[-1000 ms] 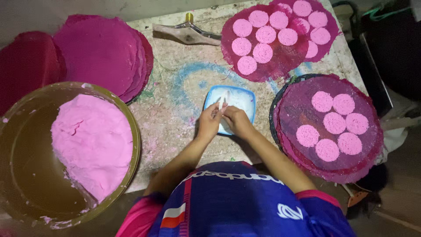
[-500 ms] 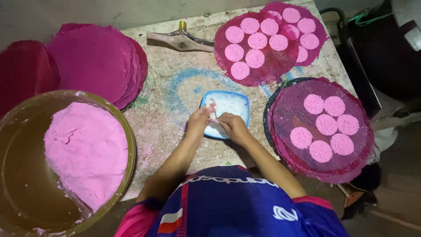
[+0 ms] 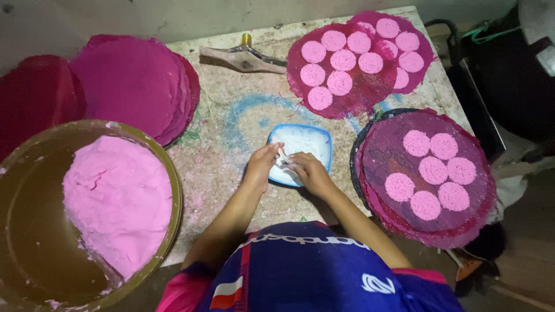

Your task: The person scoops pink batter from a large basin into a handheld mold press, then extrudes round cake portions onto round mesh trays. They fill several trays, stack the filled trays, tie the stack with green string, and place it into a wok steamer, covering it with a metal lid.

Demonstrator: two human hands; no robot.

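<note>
Tabletop (image 3: 231, 190) stained, dusty; both hands' fingers (image 3: 272, 155) pinching powder in blue dish (image 3: 315, 136).

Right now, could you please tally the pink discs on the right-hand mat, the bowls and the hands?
Pink discs on the right-hand mat: 7
Bowls, large brown bowl and small blue bowl: 2
Hands, left hand and right hand: 2
Total: 11
</note>
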